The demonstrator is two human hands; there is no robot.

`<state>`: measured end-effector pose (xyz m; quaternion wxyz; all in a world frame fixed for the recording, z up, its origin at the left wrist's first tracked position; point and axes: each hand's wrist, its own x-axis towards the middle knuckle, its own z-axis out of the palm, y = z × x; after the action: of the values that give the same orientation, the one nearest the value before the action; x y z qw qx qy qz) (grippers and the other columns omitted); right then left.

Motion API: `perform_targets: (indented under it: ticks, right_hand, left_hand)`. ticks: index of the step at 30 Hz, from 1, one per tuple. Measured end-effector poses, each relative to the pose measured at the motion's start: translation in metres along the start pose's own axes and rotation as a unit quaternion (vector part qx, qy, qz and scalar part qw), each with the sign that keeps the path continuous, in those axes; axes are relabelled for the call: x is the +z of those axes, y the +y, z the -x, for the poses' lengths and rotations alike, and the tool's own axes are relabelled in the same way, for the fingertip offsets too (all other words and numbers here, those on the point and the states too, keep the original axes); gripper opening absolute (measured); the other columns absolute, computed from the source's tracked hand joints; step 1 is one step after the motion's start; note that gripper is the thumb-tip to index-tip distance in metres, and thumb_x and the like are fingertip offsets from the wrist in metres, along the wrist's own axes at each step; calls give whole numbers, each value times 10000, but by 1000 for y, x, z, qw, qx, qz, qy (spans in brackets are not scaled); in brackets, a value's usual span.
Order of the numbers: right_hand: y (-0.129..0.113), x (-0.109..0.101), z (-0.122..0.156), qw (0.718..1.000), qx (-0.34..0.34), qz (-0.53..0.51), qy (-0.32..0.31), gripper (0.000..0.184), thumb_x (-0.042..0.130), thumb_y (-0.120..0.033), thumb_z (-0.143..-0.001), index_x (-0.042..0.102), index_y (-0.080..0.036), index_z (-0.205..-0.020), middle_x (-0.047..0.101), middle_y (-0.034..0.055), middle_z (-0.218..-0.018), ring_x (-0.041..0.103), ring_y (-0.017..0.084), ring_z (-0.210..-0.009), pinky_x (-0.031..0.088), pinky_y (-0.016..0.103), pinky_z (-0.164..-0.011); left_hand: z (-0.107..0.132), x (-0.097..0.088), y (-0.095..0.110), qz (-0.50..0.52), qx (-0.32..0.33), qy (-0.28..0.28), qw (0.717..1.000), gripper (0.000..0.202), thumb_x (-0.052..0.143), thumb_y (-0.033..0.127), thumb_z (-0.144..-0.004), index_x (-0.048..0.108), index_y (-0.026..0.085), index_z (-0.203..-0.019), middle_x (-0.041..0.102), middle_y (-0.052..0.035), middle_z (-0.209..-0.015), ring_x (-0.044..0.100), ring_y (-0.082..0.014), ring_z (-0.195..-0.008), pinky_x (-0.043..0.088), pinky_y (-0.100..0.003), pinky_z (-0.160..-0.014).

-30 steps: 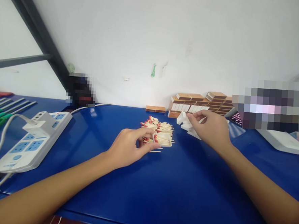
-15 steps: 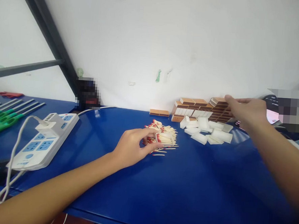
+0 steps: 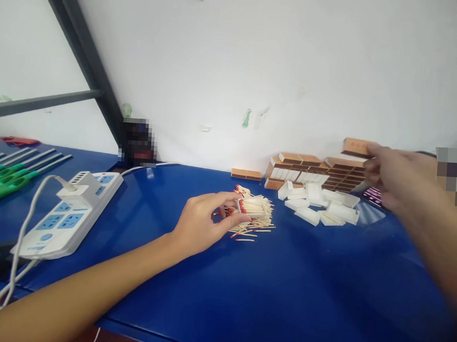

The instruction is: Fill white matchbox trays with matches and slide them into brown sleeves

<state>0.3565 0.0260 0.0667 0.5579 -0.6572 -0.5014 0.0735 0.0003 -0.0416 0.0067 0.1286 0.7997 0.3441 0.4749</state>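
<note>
Right now, your left hand is gripping a small white tray between thumb and fingers, just right of the frame's centre. The tray is looking shallow and rectangular, with thin, smooth walls, and it is carrying a layer of tray matches, pale wooden sticks lying side by side with their red heads pointing toward your fingers. Around and beneath it, a loose match pile is spreading in uneven directions.

At the right of the frame, your right hand, slightly blurred, is pinching an orange-brown matchbox cover by its right end, holding it above the stacked matchboxes; whether anything is sitting inside it, you cannot tell from this angle. The stack is showing dark striking strips and a few white ends. Right of centre, angular white spare trays are lying in a jumble, some tilting on others. Everything is resting on a glossy blue tabletop, which is reflecting soft light.
</note>
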Motion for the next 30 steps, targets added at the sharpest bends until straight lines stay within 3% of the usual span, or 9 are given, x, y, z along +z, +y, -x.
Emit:
perform_targets:
  ticks: [2,5,8,21,27,30]
  right_hand:
    - [-17,3,45,995,18,-46,-86,354,643,-405,-965,530,-180,-716,473,-24,-579,410,63,-454,303,259,-433]
    - [-37,12,107,949,43,-133,-283,423,646,-547,-949,558,-186,-747,462,-43,-562,374,58,-460,281,226,-431]
    - [-43,19,135,927,31,-145,-343,463,610,-621,-945,556,-199,-760,462,-48,-551,375,66,-455,284,213,-416]
    - [-39,14,137,927,-3,-117,-356,445,567,-598,-981,545,-211,-763,520,-46,-554,464,75,-440,353,200,-420]
    - [-37,13,135,938,-12,-85,-337,477,558,-635,-967,539,-218,-735,496,-40,-533,432,95,-450,337,227,-426]
    - [-31,11,128,944,-32,-39,-327,564,498,-675,-974,453,-217,-646,416,-38,-519,362,99,-458,277,251,-429]
  left_hand:
    - [0,-1,1,2,-11,1,1000,339,795,391,-879,729,219,-1164,803,2,-945,680,-95,-671,555,-217,-602]
    - [0,-1,2,10,-16,1,1000,336,801,365,-876,725,222,-1169,806,4,-966,703,-96,-697,564,-209,-613]
    - [0,-1,4,30,-17,0,999,322,798,342,-881,718,212,-1164,809,5,-988,722,-94,-718,575,-198,-627]
    - [1,1,1,20,7,-18,1000,339,799,331,-880,701,193,-1173,810,0,-971,711,-85,-688,564,-190,-593]
    - [0,1,1,14,10,-22,1000,338,792,346,-883,702,192,-1171,810,-7,-967,718,-98,-702,568,-199,-587]
    - [-2,-1,1,-5,-8,-16,1000,319,777,363,-895,710,198,-1159,809,-3,-948,705,-92,-669,562,-197,-572]
